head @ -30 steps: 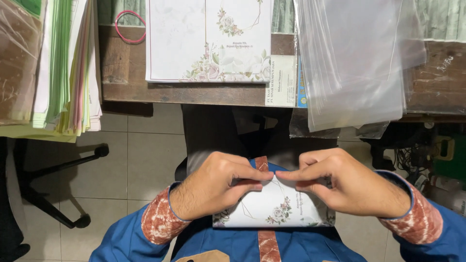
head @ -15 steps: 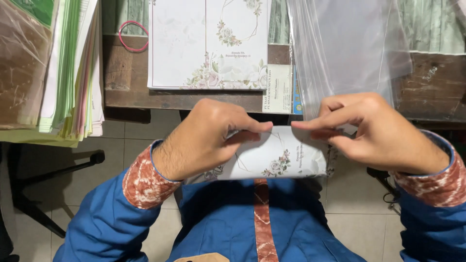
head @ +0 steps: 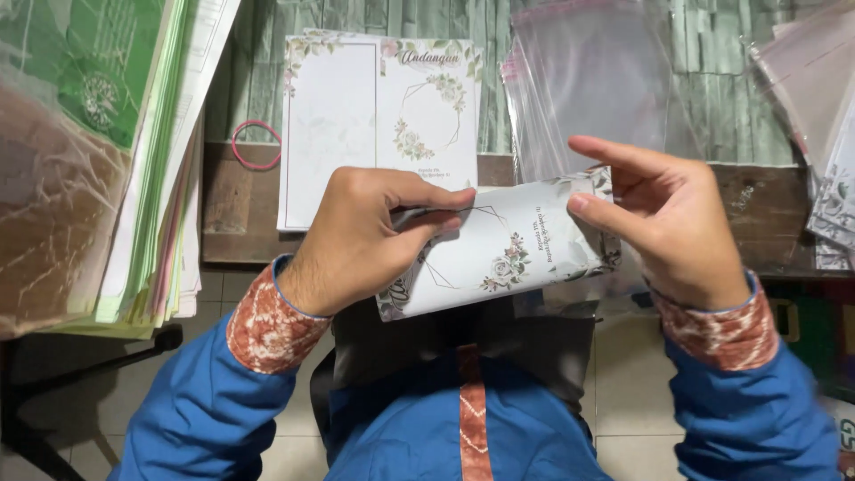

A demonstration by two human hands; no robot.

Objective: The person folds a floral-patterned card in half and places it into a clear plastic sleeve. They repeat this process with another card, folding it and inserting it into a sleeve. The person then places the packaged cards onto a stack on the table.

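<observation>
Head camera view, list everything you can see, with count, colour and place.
folded card: one, white with floral print, held between both hands
open cards: a stack, white floral, on the table ahead
rubber band: one, pink, left of the open cards
clear sleeves: a pile, transparent, on the table, right of the open cards
paper stack: one, green, white and pink edges, far left
table: one, dark wood, ahead
left hand: grips the card's left end
right hand: pinches the card's right end
sleeves: two, blue with red patterned cuffs
</observation>
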